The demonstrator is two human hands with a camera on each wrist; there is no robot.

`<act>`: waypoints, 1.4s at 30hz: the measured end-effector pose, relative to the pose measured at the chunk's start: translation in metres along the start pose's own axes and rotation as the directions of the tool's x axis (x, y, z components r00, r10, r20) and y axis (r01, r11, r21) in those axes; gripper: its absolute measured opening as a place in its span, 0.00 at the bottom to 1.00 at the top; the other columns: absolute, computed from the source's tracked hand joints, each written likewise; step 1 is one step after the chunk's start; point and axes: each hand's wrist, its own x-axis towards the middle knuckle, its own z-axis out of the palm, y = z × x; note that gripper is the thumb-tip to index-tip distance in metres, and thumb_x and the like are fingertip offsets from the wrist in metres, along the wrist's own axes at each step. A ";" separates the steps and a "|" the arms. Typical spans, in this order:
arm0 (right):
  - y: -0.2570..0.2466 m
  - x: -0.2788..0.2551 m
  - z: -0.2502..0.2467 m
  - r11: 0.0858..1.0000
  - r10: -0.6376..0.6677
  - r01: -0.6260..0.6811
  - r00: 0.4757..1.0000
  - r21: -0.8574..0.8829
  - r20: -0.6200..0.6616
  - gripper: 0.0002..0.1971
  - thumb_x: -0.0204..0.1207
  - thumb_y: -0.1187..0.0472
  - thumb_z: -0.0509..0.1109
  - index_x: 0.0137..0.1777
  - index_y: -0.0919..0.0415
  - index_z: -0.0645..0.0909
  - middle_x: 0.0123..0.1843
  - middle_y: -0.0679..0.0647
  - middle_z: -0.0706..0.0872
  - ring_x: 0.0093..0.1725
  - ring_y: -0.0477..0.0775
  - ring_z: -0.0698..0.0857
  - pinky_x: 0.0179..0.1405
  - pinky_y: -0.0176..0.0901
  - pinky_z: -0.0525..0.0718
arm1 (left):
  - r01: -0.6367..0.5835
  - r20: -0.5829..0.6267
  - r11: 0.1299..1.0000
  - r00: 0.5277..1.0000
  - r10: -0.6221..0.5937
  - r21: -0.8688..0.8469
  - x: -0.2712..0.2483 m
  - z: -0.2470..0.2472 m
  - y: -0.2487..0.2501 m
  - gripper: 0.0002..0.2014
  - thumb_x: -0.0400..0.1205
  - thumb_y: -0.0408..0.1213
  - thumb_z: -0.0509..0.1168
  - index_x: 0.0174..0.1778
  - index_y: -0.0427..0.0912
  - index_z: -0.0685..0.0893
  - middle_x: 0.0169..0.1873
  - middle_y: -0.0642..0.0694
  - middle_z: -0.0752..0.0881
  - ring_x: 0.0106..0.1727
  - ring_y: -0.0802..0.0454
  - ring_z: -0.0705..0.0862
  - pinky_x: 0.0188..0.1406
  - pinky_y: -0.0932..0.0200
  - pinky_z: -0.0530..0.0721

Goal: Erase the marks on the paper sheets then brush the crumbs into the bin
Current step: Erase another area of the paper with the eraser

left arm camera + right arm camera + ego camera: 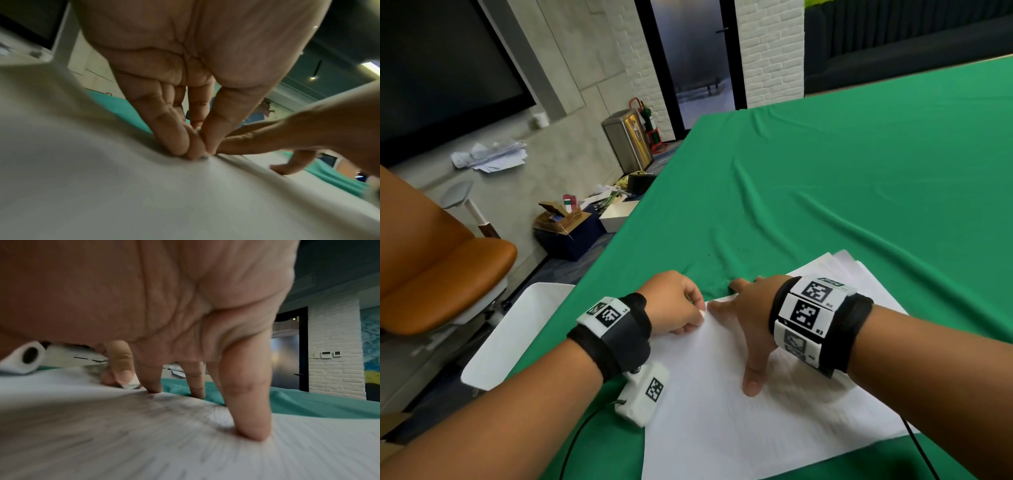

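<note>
Head view: green cloth (842,164) over the table, bearing a stack of paper sheets (722,428) at the near edge, long axis running from near left to far right, lower sheets mostly hidden under the top one and near corner cut off by the frame; white bin (517,329) just off the table's left edge, partly hidden behind the left forearm. Right hand (750,318) flat with fingers spread, pressing the top sheet; left hand (674,305) curled, pinching a small white eraser (702,313), largely hidden by fingers, at the sheet's far left corner. Dark crumbs (722,260) barely discernible on cloth beyond; marks blurred in both wrist views.

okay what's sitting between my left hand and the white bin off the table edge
Only bare green cloth lies between the left hand and the white bin, in the head view.
</note>
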 end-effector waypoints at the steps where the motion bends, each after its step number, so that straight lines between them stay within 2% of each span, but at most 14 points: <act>1: 0.000 0.000 0.000 1.000 -0.005 0.005 1.000 0.005 0.006 0.67 0.51 0.25 0.85 0.87 0.29 0.47 0.90 0.57 0.54 0.81 0.72 0.73 0.74 0.70 0.78 | -0.003 0.039 1.000 0.999 0.003 0.005 -0.004 0.002 0.000 0.03 0.72 0.24 0.74 0.39 0.34 0.91 0.35 0.31 0.92 0.33 0.42 0.89 0.44 0.39 0.94; 3: 0.000 -0.001 -0.002 1.000 -0.005 0.005 1.000 0.003 0.006 0.68 0.49 0.25 0.86 0.86 0.29 0.48 0.88 0.57 0.57 0.79 0.73 0.75 0.72 0.72 0.79 | 0.007 0.064 1.000 0.998 -0.008 0.013 -0.004 0.001 0.002 0.02 0.75 0.24 0.75 0.40 0.33 0.91 0.36 0.32 0.92 0.35 0.44 0.90 0.45 0.42 0.94; 7: -0.002 0.001 0.001 1.000 -0.001 0.000 0.999 -0.030 -0.032 0.68 0.47 0.22 0.84 0.86 0.33 0.52 0.84 0.57 0.64 0.73 0.72 0.80 0.67 0.70 0.82 | 0.032 -0.054 0.999 0.998 -0.033 -0.016 0.009 -0.005 0.007 0.03 0.77 0.27 0.77 0.39 0.31 0.91 0.34 0.33 0.92 0.35 0.46 0.90 0.47 0.44 0.94; 11: -0.002 0.002 0.005 0.999 -0.011 0.006 0.994 -0.051 -0.106 0.60 0.53 0.26 0.84 0.84 0.35 0.58 0.79 0.56 0.69 0.69 0.72 0.81 0.61 0.67 0.85 | 0.007 -0.091 1.000 0.996 -0.007 0.002 0.006 -0.001 0.004 0.03 0.77 0.27 0.76 0.38 0.33 0.91 0.31 0.36 0.92 0.34 0.45 0.91 0.45 0.42 0.94; 15: -0.002 0.001 0.003 0.999 0.008 -0.011 0.998 -0.041 -0.070 0.62 0.51 0.26 0.85 0.85 0.33 0.57 0.80 0.56 0.67 0.71 0.72 0.80 0.65 0.67 0.83 | -0.003 0.015 1.000 1.000 0.003 0.018 -0.006 0.002 0.003 0.02 0.76 0.26 0.77 0.39 0.33 0.92 0.34 0.36 0.93 0.39 0.41 0.94 0.46 0.45 0.94; 20: -0.003 0.000 0.001 0.999 0.010 -0.011 0.999 -0.032 -0.037 0.68 0.47 0.21 0.83 0.87 0.32 0.50 0.84 0.56 0.64 0.74 0.72 0.79 0.68 0.70 0.82 | 0.019 -0.093 0.999 0.995 -0.021 -0.026 0.009 -0.006 0.005 0.03 0.77 0.27 0.77 0.39 0.31 0.91 0.31 0.36 0.92 0.32 0.47 0.89 0.48 0.41 0.94; 22: -0.003 0.000 0.000 0.999 0.009 -0.010 0.999 -0.033 -0.032 0.68 0.47 0.22 0.83 0.86 0.32 0.51 0.84 0.56 0.64 0.74 0.72 0.79 0.67 0.70 0.82 | -0.004 -0.111 1.000 0.994 0.004 -0.007 0.010 -0.005 0.003 0.03 0.77 0.28 0.77 0.38 0.33 0.91 0.30 0.38 0.92 0.33 0.43 0.91 0.47 0.41 0.94; 25: -0.003 0.001 -0.001 1.000 0.008 -0.009 1.000 -0.024 -0.029 0.67 0.47 0.22 0.84 0.86 0.31 0.52 0.82 0.55 0.65 0.72 0.71 0.80 0.65 0.70 0.83 | -0.036 -0.051 0.999 0.998 0.038 0.037 -0.003 0.000 0.000 0.02 0.75 0.27 0.76 0.37 0.36 0.92 0.31 0.38 0.92 0.40 0.37 0.93 0.46 0.43 0.94; 27: -0.002 0.000 -0.001 1.000 0.014 -0.014 1.000 -0.022 -0.019 0.68 0.47 0.23 0.85 0.86 0.31 0.52 0.83 0.54 0.64 0.74 0.72 0.79 0.66 0.71 0.82 | -0.018 0.004 1.000 1.000 0.018 0.004 -0.008 0.001 0.000 0.01 0.76 0.26 0.77 0.39 0.34 0.92 0.34 0.35 0.92 0.38 0.40 0.94 0.46 0.46 0.94; 30: -0.003 0.000 -0.001 1.000 0.013 -0.013 1.000 -0.018 -0.018 0.68 0.47 0.22 0.84 0.86 0.31 0.50 0.85 0.55 0.62 0.76 0.73 0.78 0.68 0.72 0.81 | 0.035 -0.021 0.998 0.999 -0.036 -0.055 0.001 -0.004 0.005 0.02 0.77 0.26 0.78 0.42 0.31 0.92 0.32 0.36 0.91 0.34 0.48 0.90 0.48 0.48 0.94; 34: -0.004 -0.002 -0.001 1.000 0.013 -0.014 1.000 -0.026 -0.021 0.68 0.47 0.22 0.84 0.86 0.30 0.49 0.85 0.55 0.62 0.76 0.73 0.77 0.68 0.72 0.81 | 0.010 -0.083 0.998 0.996 -0.015 -0.059 0.001 0.000 0.005 0.03 0.78 0.27 0.76 0.40 0.32 0.91 0.32 0.35 0.92 0.33 0.45 0.90 0.47 0.44 0.94; 36: -0.004 -0.003 -0.001 0.999 0.013 -0.014 0.999 -0.031 -0.030 0.68 0.47 0.23 0.84 0.86 0.30 0.50 0.82 0.55 0.65 0.73 0.72 0.80 0.66 0.70 0.83 | -0.017 -0.020 1.000 1.000 0.017 -0.023 -0.013 0.005 0.003 0.02 0.78 0.27 0.76 0.40 0.33 0.92 0.34 0.35 0.92 0.37 0.40 0.93 0.46 0.45 0.94; 39: -0.003 -0.004 -0.002 1.000 0.020 -0.020 1.000 -0.019 -0.014 0.69 0.47 0.23 0.85 0.87 0.31 0.49 0.83 0.55 0.64 0.74 0.71 0.79 0.66 0.69 0.83 | -0.020 0.126 1.000 0.992 0.020 -0.002 -0.031 0.009 0.002 0.01 0.77 0.28 0.78 0.42 0.34 0.93 0.35 0.38 0.93 0.36 0.48 0.93 0.41 0.54 0.93; 42: -0.004 -0.006 -0.003 1.000 0.027 -0.027 1.000 0.000 -0.009 0.69 0.45 0.23 0.85 0.87 0.30 0.50 0.86 0.54 0.61 0.76 0.71 0.78 0.69 0.71 0.81 | 0.014 0.042 0.998 0.999 -0.012 -0.054 -0.019 0.002 -0.001 0.03 0.76 0.28 0.79 0.42 0.32 0.93 0.34 0.38 0.93 0.35 0.50 0.91 0.45 0.50 0.94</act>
